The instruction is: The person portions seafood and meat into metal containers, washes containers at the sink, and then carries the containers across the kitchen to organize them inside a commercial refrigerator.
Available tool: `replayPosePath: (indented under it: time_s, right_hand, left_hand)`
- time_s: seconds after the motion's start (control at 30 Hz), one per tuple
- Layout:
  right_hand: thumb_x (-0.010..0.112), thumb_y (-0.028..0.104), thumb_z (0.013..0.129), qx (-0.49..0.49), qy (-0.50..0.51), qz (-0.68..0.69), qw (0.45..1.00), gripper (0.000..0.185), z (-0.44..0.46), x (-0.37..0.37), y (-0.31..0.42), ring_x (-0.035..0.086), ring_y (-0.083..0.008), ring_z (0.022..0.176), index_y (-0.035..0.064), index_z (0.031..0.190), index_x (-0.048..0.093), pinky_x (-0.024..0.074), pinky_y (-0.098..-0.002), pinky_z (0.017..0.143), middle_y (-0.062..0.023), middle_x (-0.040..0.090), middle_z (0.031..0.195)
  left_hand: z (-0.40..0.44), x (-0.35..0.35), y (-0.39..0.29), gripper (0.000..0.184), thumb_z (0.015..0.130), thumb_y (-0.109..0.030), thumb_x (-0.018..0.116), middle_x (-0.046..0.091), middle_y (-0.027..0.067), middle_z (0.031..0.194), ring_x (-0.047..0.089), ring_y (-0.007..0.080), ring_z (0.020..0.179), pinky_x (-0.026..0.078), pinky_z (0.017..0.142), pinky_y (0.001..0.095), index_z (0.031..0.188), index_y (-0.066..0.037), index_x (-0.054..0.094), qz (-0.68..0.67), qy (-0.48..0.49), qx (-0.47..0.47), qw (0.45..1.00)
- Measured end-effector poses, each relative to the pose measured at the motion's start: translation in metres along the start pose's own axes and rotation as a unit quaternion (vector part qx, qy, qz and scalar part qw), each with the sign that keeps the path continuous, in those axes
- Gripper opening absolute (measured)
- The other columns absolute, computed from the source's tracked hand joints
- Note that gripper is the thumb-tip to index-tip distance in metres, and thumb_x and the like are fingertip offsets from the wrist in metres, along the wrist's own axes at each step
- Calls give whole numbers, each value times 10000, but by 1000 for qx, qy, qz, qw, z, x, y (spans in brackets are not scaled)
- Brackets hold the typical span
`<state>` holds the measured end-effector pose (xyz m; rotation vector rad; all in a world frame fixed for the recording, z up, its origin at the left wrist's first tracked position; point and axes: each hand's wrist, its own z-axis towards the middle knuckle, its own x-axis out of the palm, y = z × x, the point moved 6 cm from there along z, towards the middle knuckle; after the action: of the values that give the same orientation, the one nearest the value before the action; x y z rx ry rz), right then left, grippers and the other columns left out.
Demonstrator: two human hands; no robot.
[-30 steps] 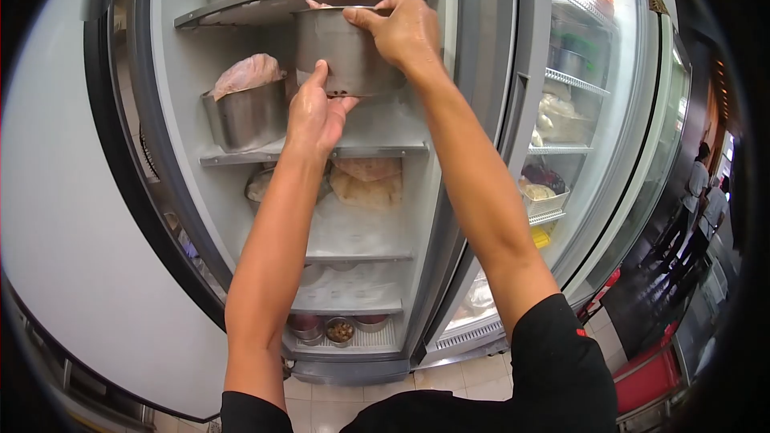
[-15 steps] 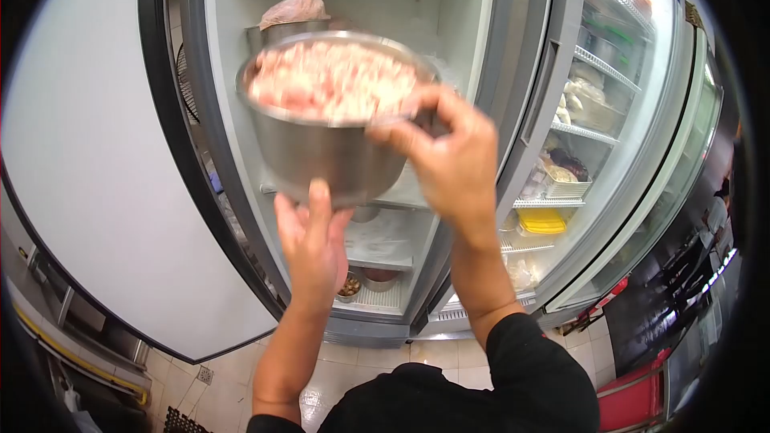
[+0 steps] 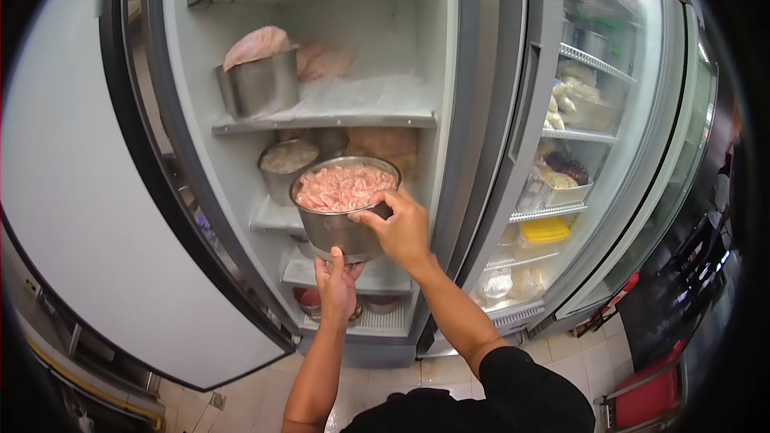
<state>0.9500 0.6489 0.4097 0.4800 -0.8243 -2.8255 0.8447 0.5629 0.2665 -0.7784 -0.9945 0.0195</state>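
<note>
A round steel pot (image 3: pixel 333 229) filled with chopped pale pink raw meat (image 3: pixel 343 187) is held level in front of the open fridge. My left hand (image 3: pixel 337 287) supports it from beneath, its thumb up against the pot's side. At the right of the rim, my right hand (image 3: pixel 401 228) pinches the edge between thumb and fingers. Behind the pot, a second steel pot (image 3: pixel 285 172) with pale contents stands on a fridge shelf. Higher up, a steel pot (image 3: pixel 261 84) heaped with a large piece of pink meat (image 3: pixel 258 46) sits on the left of its shelf.
The fridge's white door (image 3: pixel 136 216) hangs open on the left. A frosted shelf edge (image 3: pixel 329 121) crosses above my hands. To the right, a glass-fronted fridge (image 3: pixel 593 104) holds bags and a yellow-lidded box (image 3: pixel 545 231). A red chair (image 3: pixel 651 385) stands at lower right.
Both hands have carried the pot of meat away from me and lower, toward the fridge's middle shelves. My view has shifted, bringing the upper shelves further into sight.
</note>
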Motion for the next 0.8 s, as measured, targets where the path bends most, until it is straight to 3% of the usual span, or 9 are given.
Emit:
replayPosePath:
  time_s: [0.1, 0.27, 0.33, 0.4, 0.47, 0.53, 0.6, 0.67, 0.8]
  right_hand:
    - [826, 246, 638, 67, -26, -51, 996, 342, 8, 10, -29, 625, -309, 764, 24, 819, 639, 480, -374, 656, -127, 629, 829]
    - [792, 197, 693, 47, -61, -67, 995, 333, 6, 30, -80, 606, -357, 847, 30, 926, 623, 481, -398, 710, -167, 600, 977]
    - [776, 176, 714, 38, -84, -74, 993, 347, 7, 28, -83, 599, -376, 889, 27, 981, 612, 483, -402, 734, -186, 583, 1040]
    - [745, 147, 753, 73, -54, -107, 990, 407, 13, 18, -75, 581, -391, 998, 10, 1094, 571, 488, -390, 816, -214, 536, 1175]
    - [720, 164, 781, 45, -48, -71, 995, 429, 13, -1, -69, 544, -402, 1073, -3, 1135, 547, 463, -405, 879, -241, 512, 1223]
    - [695, 181, 809, 16, -45, -35, 998, 452, 5, -14, -59, 508, -413, 1148, -17, 1177, 524, 438, -421, 943, -268, 487, 1272]
    - [665, 181, 839, -18, 87, -1, 996, 393, -17, -11, -49, 527, -379, 1140, -20, 1155, 543, 439, -403, 955, -250, 509, 1256]
    - [661, 190, 846, -49, 179, 19, 983, 345, -37, -12, -50, 548, -354, 1112, -11, 1113, 573, 450, -388, 949, -221, 533, 1233]
    - [632, 227, 868, -21, 291, 54, 955, 295, -78, -10, -81, 562, -348, 1079, 14, 1070, 597, 476, -396, 906, -187, 565, 1194]
  left_hand:
    - [28, -7, 22, 430, 950, -352, 520, 537, 151, 1163, 590, 250, 1038, 546, 811, 391, 1151, -4, 369, 78, 3, -73, 994]
    - [71, -30, 41, 504, 925, -408, 542, 610, 192, 971, 643, 232, 895, 571, 660, 318, 1043, 77, 474, 251, -27, -198, 947]
    - [73, -15, 30, 492, 923, -389, 544, 646, 172, 834, 662, 212, 743, 560, 643, 302, 978, 100, 538, 452, 93, -249, 852]
    - [62, 17, -7, 391, 933, -295, 548, 655, 142, 738, 653, 192, 626, 541, 607, 276, 901, 92, 593, 494, 98, -238, 830]
    - [52, 58, -53, 283, 939, -228, 545, 663, 138, 772, 662, 178, 669, 503, 514, 255, 882, 42, 607, 458, 241, -152, 842]
    - [59, 96, -110, 190, 924, -154, 563, 663, 109, 769, 639, 137, 649, 476, 522, 243, 880, 19, 630, 390, 278, -14, 878]
    - [80, 157, -160, 190, 906, -165, 590, 661, 85, 768, 619, 129, 666, 479, 577, 257, 920, 18, 642, 474, 294, 148, 817]
    - [122, 212, -174, 202, 892, -179, 605, 660, 90, 843, 620, 172, 764, 495, 663, 282, 960, 7, 644, 631, 305, 234, 673]
    - [245, 247, -103, 419, 837, -301, 637, 608, 129, 1135, 584, 273, 1003, 475, 847, 373, 1161, -41, 579, 731, 419, 199, 500]
